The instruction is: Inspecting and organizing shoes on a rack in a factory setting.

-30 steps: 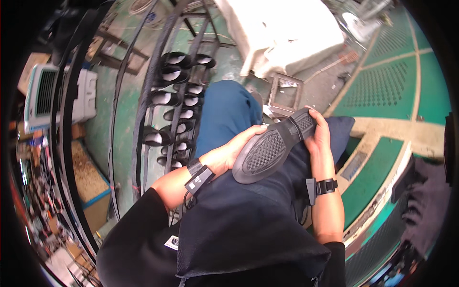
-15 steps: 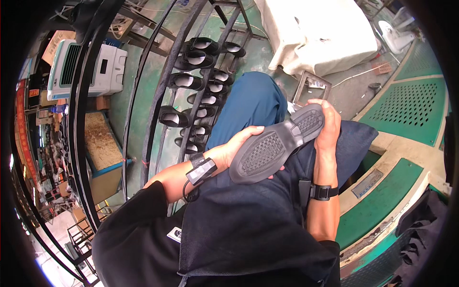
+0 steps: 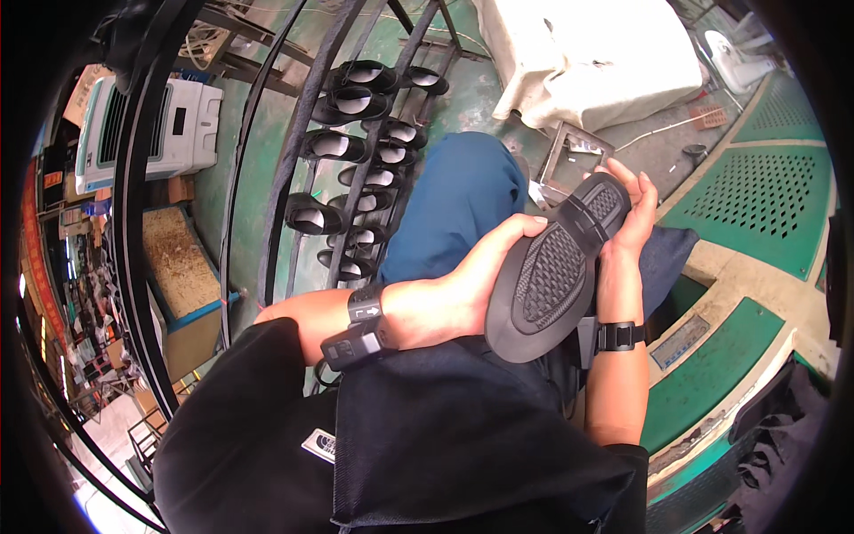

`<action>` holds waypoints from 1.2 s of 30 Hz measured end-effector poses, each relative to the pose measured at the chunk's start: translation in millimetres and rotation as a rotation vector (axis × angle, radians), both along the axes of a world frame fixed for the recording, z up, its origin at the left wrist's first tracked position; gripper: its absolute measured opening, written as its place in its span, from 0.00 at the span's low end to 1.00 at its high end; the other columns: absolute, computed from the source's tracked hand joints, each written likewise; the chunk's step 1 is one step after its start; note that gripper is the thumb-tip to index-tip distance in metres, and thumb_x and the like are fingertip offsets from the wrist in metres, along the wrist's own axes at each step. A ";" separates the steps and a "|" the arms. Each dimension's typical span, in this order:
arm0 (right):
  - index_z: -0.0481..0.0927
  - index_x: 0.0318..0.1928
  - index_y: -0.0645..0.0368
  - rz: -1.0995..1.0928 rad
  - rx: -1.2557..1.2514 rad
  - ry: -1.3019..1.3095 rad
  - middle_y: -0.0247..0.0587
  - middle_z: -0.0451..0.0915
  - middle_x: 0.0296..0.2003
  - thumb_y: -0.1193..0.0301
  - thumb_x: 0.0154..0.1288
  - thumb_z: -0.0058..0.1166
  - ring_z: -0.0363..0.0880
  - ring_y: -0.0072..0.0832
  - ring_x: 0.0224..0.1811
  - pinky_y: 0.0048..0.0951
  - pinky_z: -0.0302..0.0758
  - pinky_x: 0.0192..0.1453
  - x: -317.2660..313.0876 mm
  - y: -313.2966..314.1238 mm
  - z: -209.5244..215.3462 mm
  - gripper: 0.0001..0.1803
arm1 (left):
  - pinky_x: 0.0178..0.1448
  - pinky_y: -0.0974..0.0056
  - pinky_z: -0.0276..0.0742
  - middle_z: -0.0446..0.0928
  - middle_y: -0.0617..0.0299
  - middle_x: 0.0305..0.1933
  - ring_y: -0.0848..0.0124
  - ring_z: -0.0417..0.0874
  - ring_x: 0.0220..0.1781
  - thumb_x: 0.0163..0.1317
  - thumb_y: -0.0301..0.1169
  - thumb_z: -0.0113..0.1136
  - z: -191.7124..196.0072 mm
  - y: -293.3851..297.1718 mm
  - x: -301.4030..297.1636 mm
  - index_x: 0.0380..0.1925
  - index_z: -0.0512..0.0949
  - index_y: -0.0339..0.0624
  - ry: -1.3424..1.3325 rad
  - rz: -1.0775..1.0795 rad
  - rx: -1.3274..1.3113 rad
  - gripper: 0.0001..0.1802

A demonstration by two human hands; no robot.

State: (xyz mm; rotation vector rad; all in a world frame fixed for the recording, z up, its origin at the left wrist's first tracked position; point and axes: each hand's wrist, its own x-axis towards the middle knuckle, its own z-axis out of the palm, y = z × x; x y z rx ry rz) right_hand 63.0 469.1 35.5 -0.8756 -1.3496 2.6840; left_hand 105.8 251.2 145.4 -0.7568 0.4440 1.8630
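A black shoe [image 3: 553,276] lies sole up between my two hands, its textured tread facing me. My left hand [image 3: 498,254] grips the side of the forefoot, thumb along the sole's edge and the other fingers hidden underneath. Around the heel end curls my right hand [image 3: 633,214], its fingertips showing past the far rim of the heel. The shoe is tilted, heel toward the upper right and toe toward my lap. Its upper is hidden beneath the sole. A dark apron [image 3: 480,427] covers my lap below it.
To the left stands a black metal rack [image 3: 289,151] holding several black shoes [image 3: 334,145]. Beyond it are a white air cooler [image 3: 147,133] and a tray-like box [image 3: 182,262]. A cloth-covered block [image 3: 596,62] stands ahead. Green perforated panels [image 3: 747,200] line the right side.
The shoe has shifted right and turned, its heel now pointing more steeply upward. My left hand has moved right along with it, and its wrist has rolled. My right hand has shifted slightly right.
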 end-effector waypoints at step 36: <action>0.65 0.67 0.64 0.601 -0.205 0.179 0.58 0.71 0.63 0.41 0.74 0.38 0.79 0.50 0.55 0.49 0.83 0.49 -62.7 -79.4 92.9 0.39 | 0.73 0.47 0.65 0.63 0.43 0.71 0.49 0.69 0.71 0.42 0.48 0.72 63.2 -186.4 21.4 0.73 0.56 0.38 1.484 0.387 -0.525 0.58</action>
